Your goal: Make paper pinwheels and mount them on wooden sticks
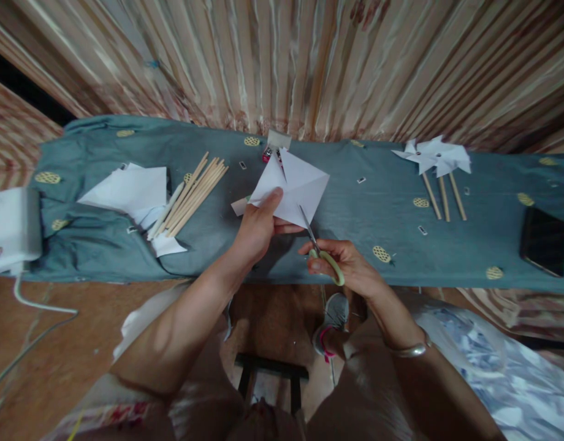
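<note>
My left hand point(262, 223) pinches a square sheet of white paper point(304, 177) by its near left edge, thumb on top and fingers beneath. A slit runs inward from the sheet's far corner. My right hand point(339, 263) grips a pair of scissors point(331, 264) with pale green handles. The blades lie at the paper's near right corner, pointing toward its middle. Behind the sheet, partly covered by it, stands a small red box point(266, 154) with an open pale flap; what it contains is too small to tell.
White paper pieces point(135, 190) and several wooden sticks point(194, 199) lie on the left of the cloth-covered table point(355, 208). Paper pinwheels point(441, 156) on sticks rest at the right, near a black phone point(543, 241). A white device point(13, 229) with a cable stands far left.
</note>
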`<control>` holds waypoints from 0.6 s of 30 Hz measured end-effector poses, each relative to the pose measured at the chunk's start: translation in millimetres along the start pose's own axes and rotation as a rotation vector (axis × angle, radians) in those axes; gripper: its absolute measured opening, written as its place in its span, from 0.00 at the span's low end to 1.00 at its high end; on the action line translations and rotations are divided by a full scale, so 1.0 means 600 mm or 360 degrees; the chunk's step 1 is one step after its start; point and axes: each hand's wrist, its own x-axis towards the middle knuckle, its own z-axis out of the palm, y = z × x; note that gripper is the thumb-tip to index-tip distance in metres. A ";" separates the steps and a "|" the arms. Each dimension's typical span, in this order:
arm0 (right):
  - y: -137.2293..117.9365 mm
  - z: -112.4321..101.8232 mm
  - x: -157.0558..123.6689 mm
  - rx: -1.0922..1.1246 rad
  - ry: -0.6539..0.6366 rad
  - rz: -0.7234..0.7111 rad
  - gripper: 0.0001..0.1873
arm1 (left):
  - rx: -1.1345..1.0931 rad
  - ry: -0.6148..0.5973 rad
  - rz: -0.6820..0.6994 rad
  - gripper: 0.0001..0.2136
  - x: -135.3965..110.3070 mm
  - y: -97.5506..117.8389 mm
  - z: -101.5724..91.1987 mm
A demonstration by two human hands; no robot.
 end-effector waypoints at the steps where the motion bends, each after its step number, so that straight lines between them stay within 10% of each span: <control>1: -0.001 0.000 0.000 0.0011 0.0005 0.0013 0.23 | 0.0003 0.0003 -0.0005 0.10 0.000 0.000 0.000; 18: 0.002 0.001 0.002 0.0005 0.0073 0.0063 0.21 | -0.0002 -0.0018 0.0006 0.11 -0.002 0.000 0.002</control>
